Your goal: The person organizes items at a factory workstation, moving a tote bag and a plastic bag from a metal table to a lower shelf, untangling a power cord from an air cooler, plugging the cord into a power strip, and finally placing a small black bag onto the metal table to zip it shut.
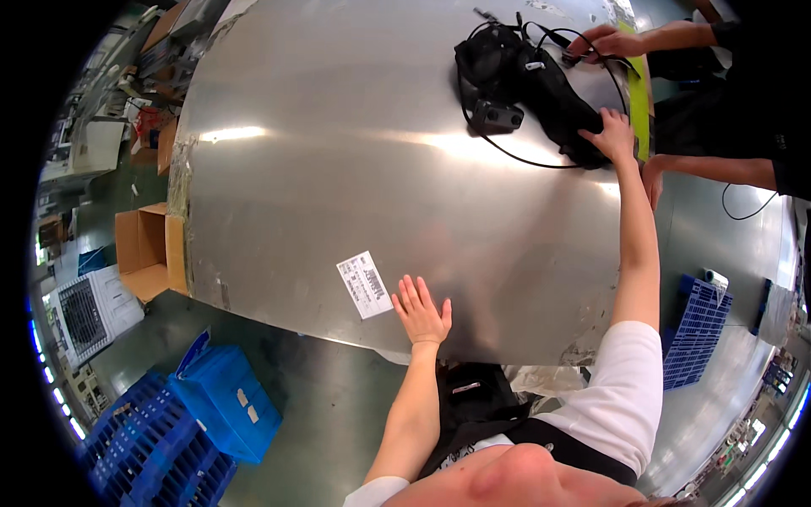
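My left hand (pixel 421 318) lies flat on the metal tabletop (pixel 338 186), its fingers stretched out. Just beside its fingertips is a white printed label sheet (pixel 365 285), tilted on the table. My right hand (pixel 615 135) reaches to the far right, fingers and thumb spread, resting at the near end of a long black fabric piece (pixel 562 106); whether it presses on it I cannot tell. This piece belongs to a bundle of black gear with a looping black cable (pixel 515 158) and a small black dual-lens camera unit (pixel 497 116).
Another person's hand (pixel 604 42) handles the cable at the far right; their other hand (pixel 653 179) is at the table edge. Yellow-green tape (pixel 639 110) runs along that edge. Left are a cardboard box (pixel 152 252), blue bin (pixel 226 401) and pallets (pixel 156 439); another blue pallet (pixel 698 325) stands right.
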Available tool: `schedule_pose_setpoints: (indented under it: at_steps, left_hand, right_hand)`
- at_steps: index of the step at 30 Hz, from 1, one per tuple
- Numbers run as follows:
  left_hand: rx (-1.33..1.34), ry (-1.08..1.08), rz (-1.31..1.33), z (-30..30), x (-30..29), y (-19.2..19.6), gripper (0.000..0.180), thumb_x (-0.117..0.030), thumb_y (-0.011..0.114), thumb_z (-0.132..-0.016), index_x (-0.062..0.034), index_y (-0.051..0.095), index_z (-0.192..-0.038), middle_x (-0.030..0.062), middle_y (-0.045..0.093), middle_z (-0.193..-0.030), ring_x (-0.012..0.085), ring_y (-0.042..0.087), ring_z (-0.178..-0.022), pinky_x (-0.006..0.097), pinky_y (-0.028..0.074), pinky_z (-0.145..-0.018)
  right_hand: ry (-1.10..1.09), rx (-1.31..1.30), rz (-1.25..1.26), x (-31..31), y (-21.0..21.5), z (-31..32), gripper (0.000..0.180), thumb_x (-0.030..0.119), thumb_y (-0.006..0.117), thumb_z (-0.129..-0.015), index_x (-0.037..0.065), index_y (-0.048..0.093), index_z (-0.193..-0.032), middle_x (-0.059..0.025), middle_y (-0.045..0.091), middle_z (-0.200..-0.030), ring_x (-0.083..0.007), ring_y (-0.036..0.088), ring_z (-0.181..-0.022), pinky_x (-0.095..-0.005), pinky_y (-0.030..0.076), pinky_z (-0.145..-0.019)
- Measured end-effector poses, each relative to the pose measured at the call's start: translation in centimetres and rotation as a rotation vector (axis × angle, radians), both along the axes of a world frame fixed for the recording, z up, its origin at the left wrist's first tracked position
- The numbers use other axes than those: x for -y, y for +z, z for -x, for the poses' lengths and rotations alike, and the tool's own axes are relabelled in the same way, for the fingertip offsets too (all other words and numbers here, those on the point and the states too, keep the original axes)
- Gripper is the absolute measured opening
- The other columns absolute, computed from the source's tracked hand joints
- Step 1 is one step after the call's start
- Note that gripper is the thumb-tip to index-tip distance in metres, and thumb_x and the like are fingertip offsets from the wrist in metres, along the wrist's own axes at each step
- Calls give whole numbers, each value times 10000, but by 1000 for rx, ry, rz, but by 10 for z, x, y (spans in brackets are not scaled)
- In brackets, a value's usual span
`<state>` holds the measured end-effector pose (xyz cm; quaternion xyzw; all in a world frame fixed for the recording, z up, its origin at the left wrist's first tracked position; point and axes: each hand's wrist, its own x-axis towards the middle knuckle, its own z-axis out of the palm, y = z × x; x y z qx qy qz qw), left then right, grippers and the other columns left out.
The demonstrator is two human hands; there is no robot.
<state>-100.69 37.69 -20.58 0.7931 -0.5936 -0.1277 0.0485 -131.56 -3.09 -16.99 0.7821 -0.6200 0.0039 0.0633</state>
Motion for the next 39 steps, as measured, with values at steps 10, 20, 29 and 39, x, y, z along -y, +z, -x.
schedule_pose_setpoints:
  at_steps: [10,20,29,39]
  left_hand:
    - [1,-11,66,2,-2,1,739,-383,544,-770,21,272,-1324,224,193,-1406,348,162,-1315,502,112,-1062]
    - [-55,-18,77,-2,1,-9,761,-392,513,-788,37,221,-1344,228,126,-1432,339,91,-1340,500,39,-1073]
    - [-1003,-170,162,-67,-4,-7,518,-82,549,-739,1,407,-1230,155,369,-1310,292,315,-1255,429,215,-1048]
    - [-360,-1141,600,-141,287,-5,194,-72,541,-736,-19,558,-921,122,572,-942,268,532,-935,380,381,-899]
  right_hand:
    - [-405,621,-110,-148,-46,-78,655,368,667,-698,37,352,-1167,-232,613,-863,-402,589,-816,-441,465,-691]
    - [-654,975,-4,-278,-41,-215,592,266,645,-706,0,384,-1165,-227,615,-867,-385,589,-836,-426,443,-770]
    - [-1118,1663,-366,-334,-42,-228,282,147,723,-668,-28,599,-851,-84,617,-701,-164,598,-528,-279,488,-469]
    - [-1312,1331,-304,-312,-23,-248,475,412,736,-666,-35,576,-686,-81,536,-547,-153,507,-391,-252,408,-359]
